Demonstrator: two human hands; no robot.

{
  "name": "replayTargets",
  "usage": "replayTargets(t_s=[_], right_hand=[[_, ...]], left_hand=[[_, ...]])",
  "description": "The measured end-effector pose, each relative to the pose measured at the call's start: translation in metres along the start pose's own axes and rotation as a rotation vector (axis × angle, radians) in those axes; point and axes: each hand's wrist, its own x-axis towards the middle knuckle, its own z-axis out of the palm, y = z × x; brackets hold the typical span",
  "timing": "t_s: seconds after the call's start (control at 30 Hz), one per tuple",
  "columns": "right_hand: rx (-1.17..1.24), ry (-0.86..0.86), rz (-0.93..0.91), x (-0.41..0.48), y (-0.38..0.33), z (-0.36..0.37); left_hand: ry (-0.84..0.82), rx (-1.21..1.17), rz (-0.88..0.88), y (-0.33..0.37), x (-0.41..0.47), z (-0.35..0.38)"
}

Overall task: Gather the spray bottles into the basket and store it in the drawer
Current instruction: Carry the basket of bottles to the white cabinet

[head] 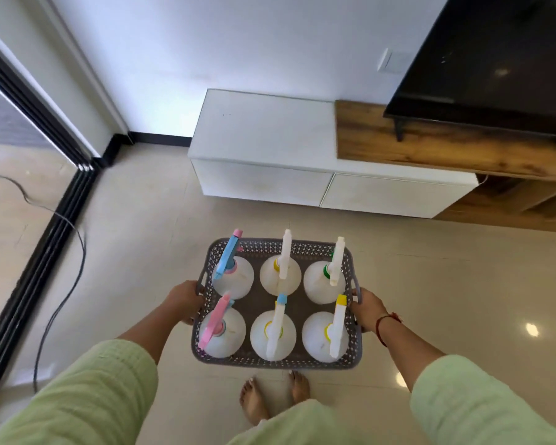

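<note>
A grey perforated plastic basket hangs in the air above the floor, in front of my feet. Several white spray bottles stand upright in it in two rows. One has a blue trigger, one a pink trigger; the others have white triggers. My left hand grips the basket's left handle. My right hand grips the right handle. The low white cabinet ahead has two drawer fronts, both closed.
A wooden TV stand with a black television adjoins the cabinet on the right. A black cable trails over the tiled floor at left, next to a black sliding door track. My bare feet stand below the basket.
</note>
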Motion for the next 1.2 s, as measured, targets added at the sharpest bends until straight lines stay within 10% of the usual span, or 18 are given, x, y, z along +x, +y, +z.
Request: replayTargets(t_s=[1.2], right_hand=[[0.536,0.302,0.393,0.067,0.062,-0.152]], left_hand=[[-0.199,0.478,0.382,0.395,0.104,0.016]])
